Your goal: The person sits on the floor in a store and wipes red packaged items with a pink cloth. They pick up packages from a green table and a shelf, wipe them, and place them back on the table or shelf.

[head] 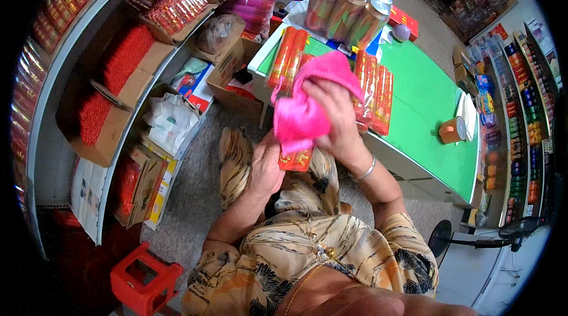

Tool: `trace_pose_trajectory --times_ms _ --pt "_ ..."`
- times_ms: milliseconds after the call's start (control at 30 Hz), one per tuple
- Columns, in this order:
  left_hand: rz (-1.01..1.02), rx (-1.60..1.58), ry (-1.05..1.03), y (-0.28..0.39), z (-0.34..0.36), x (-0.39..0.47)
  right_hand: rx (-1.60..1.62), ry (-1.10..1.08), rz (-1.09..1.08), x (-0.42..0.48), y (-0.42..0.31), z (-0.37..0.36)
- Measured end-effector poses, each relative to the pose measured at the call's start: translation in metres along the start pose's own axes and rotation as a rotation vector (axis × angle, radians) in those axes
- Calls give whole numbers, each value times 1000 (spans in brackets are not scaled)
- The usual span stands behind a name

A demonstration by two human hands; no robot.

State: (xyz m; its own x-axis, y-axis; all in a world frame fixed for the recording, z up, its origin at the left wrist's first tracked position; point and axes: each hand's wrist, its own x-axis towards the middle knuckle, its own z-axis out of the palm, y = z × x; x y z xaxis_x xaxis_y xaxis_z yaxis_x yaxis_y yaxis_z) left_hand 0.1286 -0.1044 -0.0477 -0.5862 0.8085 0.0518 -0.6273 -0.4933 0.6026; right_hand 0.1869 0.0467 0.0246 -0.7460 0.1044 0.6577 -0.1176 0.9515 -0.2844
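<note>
My left hand grips a red wrapped pack with gold print, low in front of my lap. A bright pink cloth covers the pack's upper part. My right hand holds the cloth against it, with a silver bangle on the wrist. Just beyond the hands, red-and-gold wrapped packs lie at the near left end of a green-topped table. More such packs lie to the right of the cloth. Part of the row is hidden behind the cloth and my right hand.
Shrink-wrapped drink cans stand at the table's far end, beside a purple ball. An orange mug is at the right edge. Shelves with cardboard boxes line the left. A red plastic stool stands lower left.
</note>
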Motion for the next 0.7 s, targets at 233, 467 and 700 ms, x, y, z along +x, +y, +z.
trace_pose_trajectory --times_ms 233,467,700 --pt "10 316 -10 23 13 16 177 -215 -221 -40 -34 0" --pt "-7 244 -114 4 13 8 -3 143 25 2 17 -32" --pt "-45 76 -225 3 3 10 1406 795 746 -14 56 -22"
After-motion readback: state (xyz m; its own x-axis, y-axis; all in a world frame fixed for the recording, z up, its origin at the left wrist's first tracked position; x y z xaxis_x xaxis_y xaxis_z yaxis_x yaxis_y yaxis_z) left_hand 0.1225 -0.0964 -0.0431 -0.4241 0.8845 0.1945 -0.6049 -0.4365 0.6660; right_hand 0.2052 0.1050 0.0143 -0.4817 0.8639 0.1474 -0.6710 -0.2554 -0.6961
